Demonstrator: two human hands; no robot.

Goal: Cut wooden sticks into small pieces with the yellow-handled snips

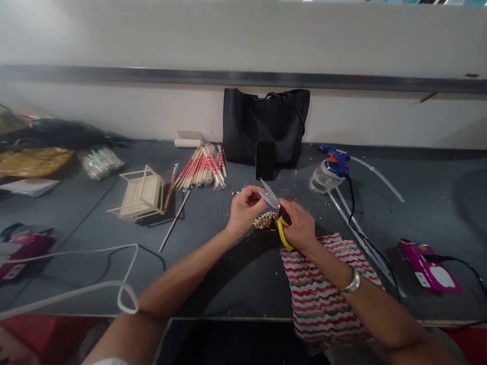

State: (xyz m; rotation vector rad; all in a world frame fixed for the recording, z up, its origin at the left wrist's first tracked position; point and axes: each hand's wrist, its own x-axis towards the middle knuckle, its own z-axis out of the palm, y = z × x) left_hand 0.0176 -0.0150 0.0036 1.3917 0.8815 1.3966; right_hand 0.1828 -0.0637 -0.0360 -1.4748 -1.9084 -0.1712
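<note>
Right hand point(300, 223) is curled round yellow-handled scissors point(276, 204), blades apart, mid-table — L hand point(245, 210) just left, thumb & fingertips drawn together by the blades; can't tell if I've anything pinched. Pile of wood pcs point(264, 220) sits just nearer me, btwn my hands. Striped cloth point(323, 296) near right, under my R forearm point(333, 266) — blue glue gun point(335, 161) at far right.

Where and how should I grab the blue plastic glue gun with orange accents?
I'd take the blue glue gun by its handle, coming from the near right side. Its tapered nozzle points left, away from that approach. The long translucent stick juts from its back, so keep fingers below that and clear of the black cord under the handle.
</note>
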